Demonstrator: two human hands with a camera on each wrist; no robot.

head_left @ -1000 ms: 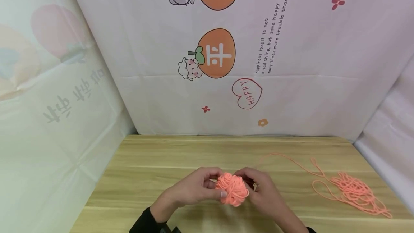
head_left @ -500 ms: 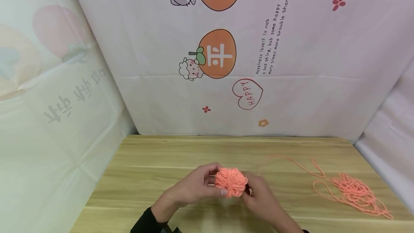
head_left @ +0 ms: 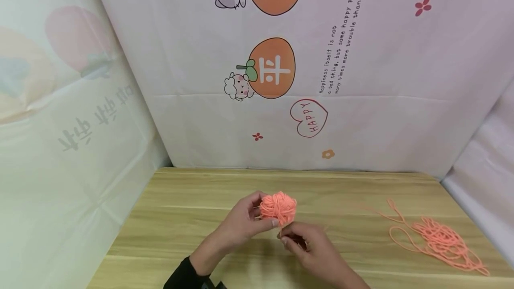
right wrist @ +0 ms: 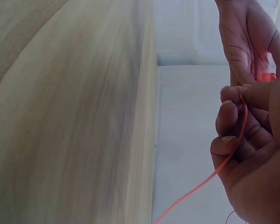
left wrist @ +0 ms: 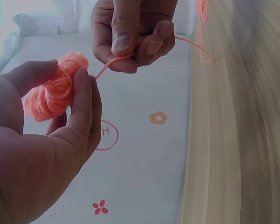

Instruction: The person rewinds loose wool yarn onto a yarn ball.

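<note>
A wound ball of coral-orange yarn (head_left: 278, 208) is held above the wooden table by my left hand (head_left: 239, 221), thumb on the near side and fingers around the far side. In the left wrist view the ball (left wrist: 53, 93) sits between thumb and fingertips. Just below and right of it, my right hand (head_left: 313, 246) pinches the yarn strand between thumb and index finger. A short stretch of strand (left wrist: 105, 69) runs from the ball to that pinch. In the right wrist view the strand (right wrist: 200, 184) crosses the curled fingers and trails off downward.
A loose tangle of the same yarn (head_left: 443, 240) lies on the right side of the wooden table (head_left: 168, 217). From it a thin strand leads toward my right hand, partly too faint to follow. White printed cloth (head_left: 192, 137) hangs behind and at both sides.
The ball and left hand have moved up and slightly left, and the ball has turned. My right hand has come from beside and behind the ball to below it, drawing the strand around.
</note>
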